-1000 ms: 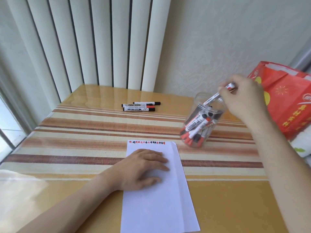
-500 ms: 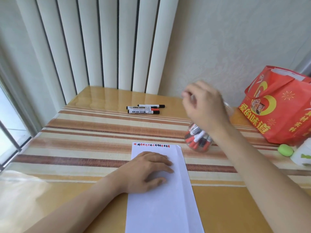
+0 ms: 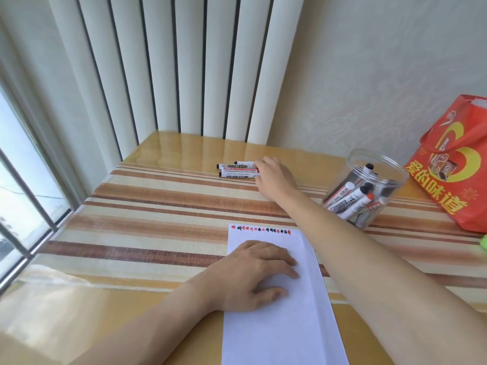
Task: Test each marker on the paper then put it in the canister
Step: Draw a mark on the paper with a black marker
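Right hand [image 3: 274,177] moved from canister [image 3: 369,191], gripping "WHITEBOARD" marker [image 3: 238,171]; left hand [image 3: 253,272] flat.

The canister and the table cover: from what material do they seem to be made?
The canister looks like clear, glossy plastic: markers show through its wall. The table cover seems a striped woven cloth under a transparent glossy sheet, since it reflects light; this is uncertain.

I see a glossy, glass-smooth table [image 3: 184,148] over woven striped cloth [image 3: 158,214], matt white paper [image 3: 284,325], a clear plastic canister [image 3: 379,167], and a shiny red bag [image 3: 461,180].
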The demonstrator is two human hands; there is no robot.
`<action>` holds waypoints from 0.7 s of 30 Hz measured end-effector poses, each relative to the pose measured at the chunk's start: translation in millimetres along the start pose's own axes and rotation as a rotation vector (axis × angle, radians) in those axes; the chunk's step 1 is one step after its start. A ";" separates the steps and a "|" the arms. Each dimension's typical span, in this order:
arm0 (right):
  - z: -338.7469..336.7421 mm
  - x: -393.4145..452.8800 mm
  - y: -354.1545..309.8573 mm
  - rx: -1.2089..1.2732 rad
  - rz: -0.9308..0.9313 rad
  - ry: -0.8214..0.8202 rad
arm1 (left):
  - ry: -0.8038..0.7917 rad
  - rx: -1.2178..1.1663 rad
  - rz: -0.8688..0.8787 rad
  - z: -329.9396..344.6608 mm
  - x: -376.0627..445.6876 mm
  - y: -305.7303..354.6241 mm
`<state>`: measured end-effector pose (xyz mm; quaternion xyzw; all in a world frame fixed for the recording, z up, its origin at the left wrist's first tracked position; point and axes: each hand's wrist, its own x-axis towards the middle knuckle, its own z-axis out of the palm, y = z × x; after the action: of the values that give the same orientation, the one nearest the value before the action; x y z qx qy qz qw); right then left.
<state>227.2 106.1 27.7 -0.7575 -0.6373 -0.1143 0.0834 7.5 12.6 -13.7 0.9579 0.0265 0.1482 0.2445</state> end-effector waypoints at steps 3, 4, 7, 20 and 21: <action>3.6 1.2 -1.3 -0.007 -0.018 0.006 | 0.005 0.000 -0.002 0.2 0.4 -0.1; 2.9 0.2 -1.1 -0.004 -0.027 0.009 | 0.005 0.001 -0.005 -0.1 0.5 -0.1; -2.7 -7.3 0.6 -0.013 -0.074 0.031 | 0.002 -0.001 -0.011 -1.5 0.5 1.0; -65.7 -145.8 -0.4 0.807 0.206 0.271 | 0.245 0.017 -0.024 -7.1 -0.1 6.8; -68.4 -159.5 -1.8 0.950 0.236 0.238 | 0.321 0.018 -0.063 -7.9 0.2 7.6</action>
<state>195.1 -63.1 48.8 -0.6847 -0.5148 0.1127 0.5034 5.1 9.6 -3.4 0.9228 0.0965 0.2915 0.2329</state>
